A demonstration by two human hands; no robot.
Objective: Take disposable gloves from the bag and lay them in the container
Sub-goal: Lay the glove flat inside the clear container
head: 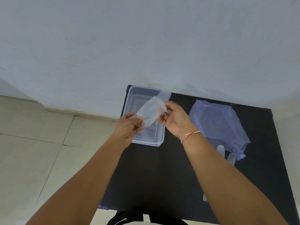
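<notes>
Hands (152, 122) pinching glove (150, 111), above container (129, 98)

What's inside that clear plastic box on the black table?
The clear rectangular plastic container looks empty. The thin transparent glove, held by the left hand and right hand, hovers above it and hides part of its floor.

Container (159, 127) left of bag (219, 125), on table (154, 176)

container (159, 132) partly behind glove (150, 111)
</notes>
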